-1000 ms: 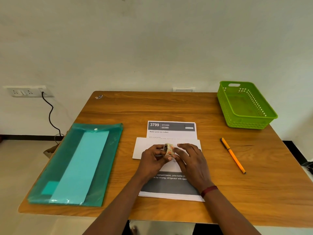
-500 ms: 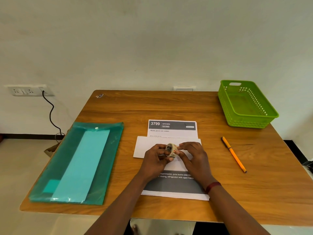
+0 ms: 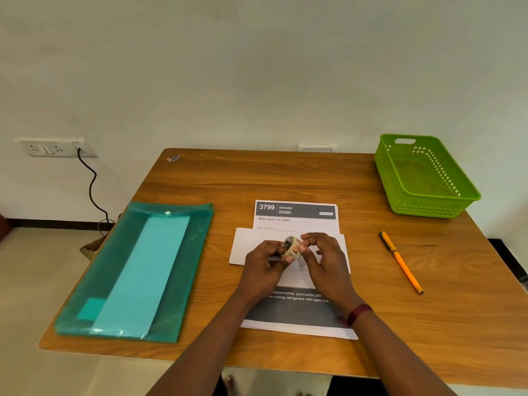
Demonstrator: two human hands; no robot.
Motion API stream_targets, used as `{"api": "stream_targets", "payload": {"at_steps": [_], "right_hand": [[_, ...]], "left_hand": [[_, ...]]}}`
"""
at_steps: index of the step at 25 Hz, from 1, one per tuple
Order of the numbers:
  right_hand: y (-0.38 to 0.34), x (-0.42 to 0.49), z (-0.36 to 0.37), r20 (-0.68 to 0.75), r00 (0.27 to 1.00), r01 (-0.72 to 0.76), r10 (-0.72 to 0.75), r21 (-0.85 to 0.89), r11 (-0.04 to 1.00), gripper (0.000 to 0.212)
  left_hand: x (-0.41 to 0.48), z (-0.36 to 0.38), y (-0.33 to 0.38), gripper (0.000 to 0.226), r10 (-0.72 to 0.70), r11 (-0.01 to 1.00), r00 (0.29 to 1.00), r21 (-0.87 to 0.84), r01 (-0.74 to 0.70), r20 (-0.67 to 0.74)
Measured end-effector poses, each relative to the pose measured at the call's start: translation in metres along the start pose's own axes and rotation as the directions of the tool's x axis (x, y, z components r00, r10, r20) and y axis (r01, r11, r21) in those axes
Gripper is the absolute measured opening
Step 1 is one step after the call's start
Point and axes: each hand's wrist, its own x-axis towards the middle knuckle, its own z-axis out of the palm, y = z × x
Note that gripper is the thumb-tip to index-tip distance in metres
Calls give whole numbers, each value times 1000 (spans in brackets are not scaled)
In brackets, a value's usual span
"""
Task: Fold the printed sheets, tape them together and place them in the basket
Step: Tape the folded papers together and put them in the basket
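A small roll of tape (image 3: 292, 246) is held just above the papers at the table's centre. My left hand (image 3: 264, 262) grips the roll from the left, and my right hand (image 3: 324, 260) pinches its right side with thumb and fingertips. Under the hands lies a folded white sheet (image 3: 248, 245), blank side up. It rests across a printed sheet (image 3: 295, 217) headed "3799 KITCHEN", whose dark lower band shows below my wrists. The green basket (image 3: 468, 195) stands at the far right corner, with nothing in it.
A teal plastic folder (image 3: 137, 270) with a lighter sheet inside lies on the left of the wooden table (image 3: 257, 178). An orange pen (image 3: 401, 262) lies to the right of the papers. A wall socket with a black cable (image 3: 91, 190) is at the left.
The roll of tape has turned in my fingers, its open core now facing up. Both hands stayed over the folded sheet, and the right fingers shifted onto the roll's edge.
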Motion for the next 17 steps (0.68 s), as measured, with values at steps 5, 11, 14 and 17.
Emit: {"api": "stream_targets", "payload": {"at_steps": [5, 11, 14, 17], "right_hand": [[-1, -3, 7, -2, 1000, -19, 19, 30, 999, 11], [2, -5, 9, -15, 1000, 2, -1, 69, 998, 10], [4, -6, 10, -19, 1000, 15, -13, 103, 995, 9], [4, -7, 10, -17, 1000, 17, -15, 136, 991, 9]], "left_hand": [[1, 1, 1, 23, -25, 1000, 1000, 4, 25, -12], [0, 1, 3, 21, -38, 999, 999, 3, 38, -12], [0, 1, 4, 21, -42, 999, 999, 17, 42, -9], [0, 1, 3, 20, -36, 999, 999, -3, 36, -10]]}}
